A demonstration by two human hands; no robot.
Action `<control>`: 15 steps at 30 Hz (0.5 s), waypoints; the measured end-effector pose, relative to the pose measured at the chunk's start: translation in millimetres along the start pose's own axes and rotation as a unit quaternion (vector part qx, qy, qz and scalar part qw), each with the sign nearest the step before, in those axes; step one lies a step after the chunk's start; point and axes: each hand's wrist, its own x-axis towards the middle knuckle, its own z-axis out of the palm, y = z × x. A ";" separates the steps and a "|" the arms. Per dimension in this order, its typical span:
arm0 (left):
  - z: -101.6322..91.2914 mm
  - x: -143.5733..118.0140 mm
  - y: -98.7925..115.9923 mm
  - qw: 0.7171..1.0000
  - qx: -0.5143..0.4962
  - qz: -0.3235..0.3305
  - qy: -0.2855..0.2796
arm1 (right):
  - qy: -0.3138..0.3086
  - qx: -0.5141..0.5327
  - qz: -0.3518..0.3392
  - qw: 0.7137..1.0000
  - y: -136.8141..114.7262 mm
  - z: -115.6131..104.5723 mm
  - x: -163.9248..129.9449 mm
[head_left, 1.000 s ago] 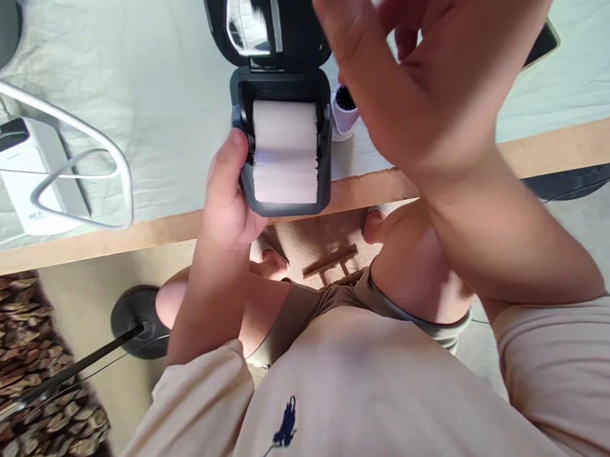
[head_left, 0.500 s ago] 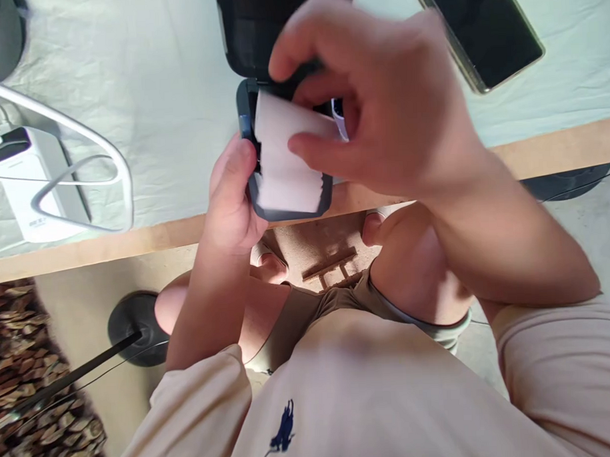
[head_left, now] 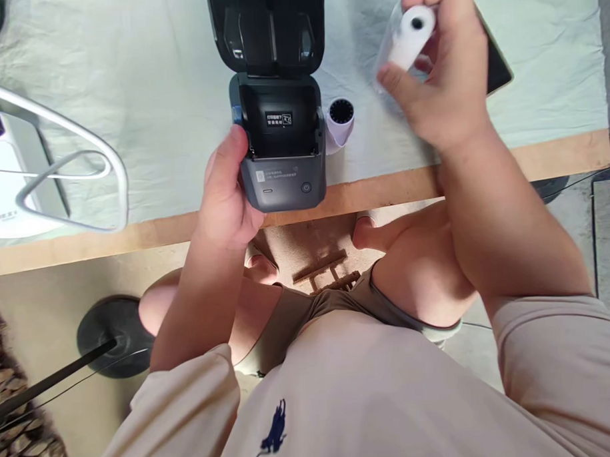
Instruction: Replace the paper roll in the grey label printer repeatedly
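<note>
My left hand [head_left: 224,194] grips the left side of a small dark grey label printer [head_left: 288,182] near the table's front edge. The printer's black lid [head_left: 271,36] stands raised at the back, and its paper bay shows no roll inside. Up to the right, my right hand [head_left: 453,83] pinches a white paper roll [head_left: 403,48] with a dark hole in its core; a see-through, blurred sheet hangs at its left side. Against the printer's right side rests a second roll [head_left: 338,134], pale lilac with a black core.
A phone [head_left: 496,58] lies partly behind my right hand. At the left are a white box-shaped device [head_left: 20,178] and a looped white cable [head_left: 118,175]. The table's wooden edge [head_left: 384,189] runs before me. A round black base [head_left: 111,335] with a pole stands on the floor.
My right hand has moved right and away from the printer, carrying the white paper roll whose loose paper lay over the bay. The bay is uncovered now. My left hand keeps its hold.
</note>
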 end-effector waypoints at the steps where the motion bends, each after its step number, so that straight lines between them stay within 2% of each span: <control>1: -0.3 0.2 -0.1 1.000 0.006 -0.002 -0.001 | 0.009 -0.035 -0.023 0.999 3.6 -1.3 -1.6; 4: -0.8 0.5 0.2 1.000 0.010 -0.002 -0.002 | 0.047 -0.081 -0.078 0.993 -2.7 -2.2 -9.5; 7: 0.2 1.0 1.0 1.000 -0.009 0.003 -0.001 | 0.074 -0.093 -0.138 0.983 -27.8 5.1 -23.5; 8: 0.9 1.3 1.3 1.000 -0.023 0.002 0.002 | 0.054 -0.095 -0.152 0.982 -36.5 10.3 -28.8; 9: 1.7 1.5 1.6 0.999 -0.038 -0.001 0.006 | 0.007 -0.099 -0.146 0.984 -43.7 16.6 -33.7; 11: 3.3 1.8 2.1 0.998 -0.060 -0.007 0.019 | -0.050 -0.095 -0.116 0.987 -52.2 30.6 -40.6; 13: 4.3 1.7 2.6 0.998 -0.059 -0.005 0.025 | -0.075 -0.085 -0.081 0.990 -53.8 42.2 -41.7; 15: 4.2 1.1 2.8 0.999 -0.043 -0.008 0.016 | -0.074 -0.072 -0.072 0.992 -52.7 48.2 -37.3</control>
